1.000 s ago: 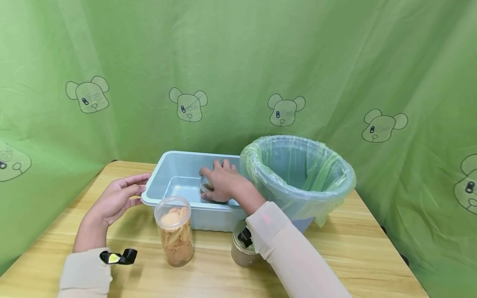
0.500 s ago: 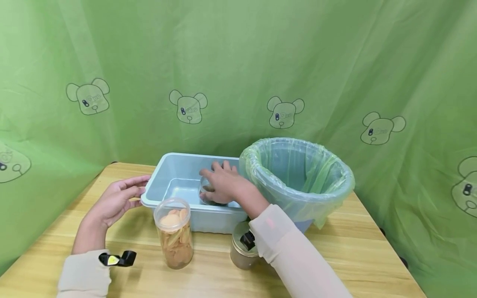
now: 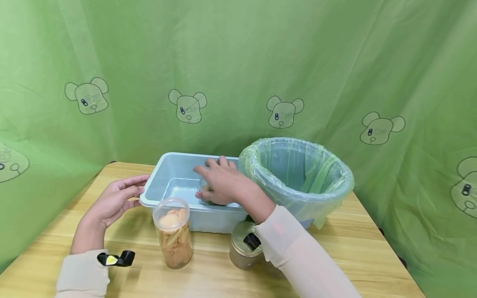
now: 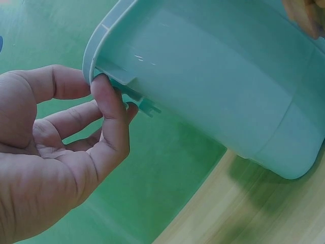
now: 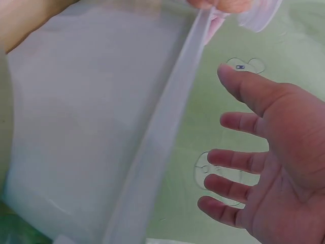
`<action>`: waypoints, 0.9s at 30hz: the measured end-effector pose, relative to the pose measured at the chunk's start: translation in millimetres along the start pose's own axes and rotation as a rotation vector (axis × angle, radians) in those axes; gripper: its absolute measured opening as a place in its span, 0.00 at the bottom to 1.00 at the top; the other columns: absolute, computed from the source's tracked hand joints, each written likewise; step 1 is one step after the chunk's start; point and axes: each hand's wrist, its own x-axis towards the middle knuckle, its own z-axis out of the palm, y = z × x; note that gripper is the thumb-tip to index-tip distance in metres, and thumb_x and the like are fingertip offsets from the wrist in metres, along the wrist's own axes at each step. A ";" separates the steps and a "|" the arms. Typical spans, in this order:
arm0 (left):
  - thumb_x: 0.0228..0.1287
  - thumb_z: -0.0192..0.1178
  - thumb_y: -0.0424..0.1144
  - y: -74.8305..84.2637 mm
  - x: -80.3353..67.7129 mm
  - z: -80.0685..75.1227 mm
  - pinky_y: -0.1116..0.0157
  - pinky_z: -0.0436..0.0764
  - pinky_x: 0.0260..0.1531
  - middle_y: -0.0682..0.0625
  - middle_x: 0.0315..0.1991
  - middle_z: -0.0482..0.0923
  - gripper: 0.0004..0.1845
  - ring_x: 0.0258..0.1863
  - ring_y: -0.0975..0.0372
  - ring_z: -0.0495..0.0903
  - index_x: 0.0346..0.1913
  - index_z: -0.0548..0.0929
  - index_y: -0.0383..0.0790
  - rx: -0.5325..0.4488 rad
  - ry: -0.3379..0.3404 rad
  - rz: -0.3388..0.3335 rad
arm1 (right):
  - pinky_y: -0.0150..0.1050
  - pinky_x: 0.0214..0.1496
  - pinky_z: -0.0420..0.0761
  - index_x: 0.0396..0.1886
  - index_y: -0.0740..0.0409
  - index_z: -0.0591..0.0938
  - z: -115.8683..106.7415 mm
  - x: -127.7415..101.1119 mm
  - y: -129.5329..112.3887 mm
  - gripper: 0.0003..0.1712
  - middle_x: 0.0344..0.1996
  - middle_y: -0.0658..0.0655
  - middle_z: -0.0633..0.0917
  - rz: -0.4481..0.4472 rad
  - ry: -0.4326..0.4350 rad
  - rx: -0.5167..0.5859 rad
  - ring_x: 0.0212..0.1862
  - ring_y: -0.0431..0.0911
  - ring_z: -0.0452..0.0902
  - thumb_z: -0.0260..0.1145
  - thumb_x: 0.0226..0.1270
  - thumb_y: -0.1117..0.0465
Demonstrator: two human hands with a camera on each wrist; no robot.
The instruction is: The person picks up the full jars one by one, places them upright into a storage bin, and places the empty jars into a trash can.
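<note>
A light blue plastic bin (image 3: 164, 174) stands on the wooden table. Inside it sits a small clear jar (image 3: 204, 195), mostly hidden under my right hand (image 3: 210, 180). That hand hovers just over the jar with its fingers spread; the right wrist view shows the right hand (image 5: 238, 152) open and holding nothing, beside the bin's rim (image 5: 167, 127). My left hand (image 3: 136, 191) holds the bin's left rim. In the left wrist view, my left fingertips (image 4: 106, 96) are tucked under the lip of the bin (image 4: 213, 91).
A clear jar of orange chips (image 3: 173, 234) and a jar with a gold lid (image 3: 240, 250) stand in front of the bin. A round basket lined with a green bag (image 3: 296, 178) sits to its right. Green cloth hangs behind and to the sides.
My right hand has let go of the jar in the bin, risen slightly and spread its fingers. The left hand has stayed on the rim.
</note>
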 end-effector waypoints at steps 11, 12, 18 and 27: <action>0.76 0.56 0.32 0.5 -0.8 0.3 0.62 0.85 0.47 0.53 0.56 0.81 0.28 0.51 0.62 0.82 0.74 0.64 0.24 0.003 0.004 0.002 | 0.53 0.61 0.70 0.76 0.44 0.69 -15.0 -15.4 -21.5 0.38 0.62 0.55 0.75 -0.102 0.058 -0.102 0.61 0.56 0.68 0.62 0.72 0.35; 0.77 0.56 0.32 0.4 -0.6 0.3 0.62 0.85 0.48 0.53 0.56 0.81 0.28 0.51 0.62 0.82 0.74 0.64 0.24 0.004 0.004 0.002 | 0.53 0.60 0.71 0.75 0.44 0.69 -16.1 -16.8 -23.6 0.38 0.60 0.54 0.75 -0.109 0.060 -0.110 0.60 0.55 0.69 0.63 0.72 0.35; 0.77 0.55 0.32 -0.3 0.4 0.2 0.62 0.85 0.48 0.53 0.56 0.81 0.29 0.52 0.62 0.82 0.74 0.63 0.23 -0.001 0.000 0.000 | 0.50 0.56 0.72 0.76 0.43 0.69 -21.3 -25.8 -34.3 0.37 0.58 0.52 0.76 -0.140 0.062 -0.133 0.55 0.51 0.68 0.65 0.72 0.38; 0.77 0.56 0.33 -0.2 0.4 -0.9 0.62 0.85 0.47 0.52 0.57 0.80 0.29 0.52 0.62 0.82 0.74 0.64 0.23 -0.004 -0.004 -0.002 | 0.41 0.46 0.71 0.75 0.42 0.69 -26.4 -32.5 -50.4 0.36 0.51 0.49 0.78 -0.209 0.052 -0.165 0.46 0.48 0.70 0.62 0.73 0.37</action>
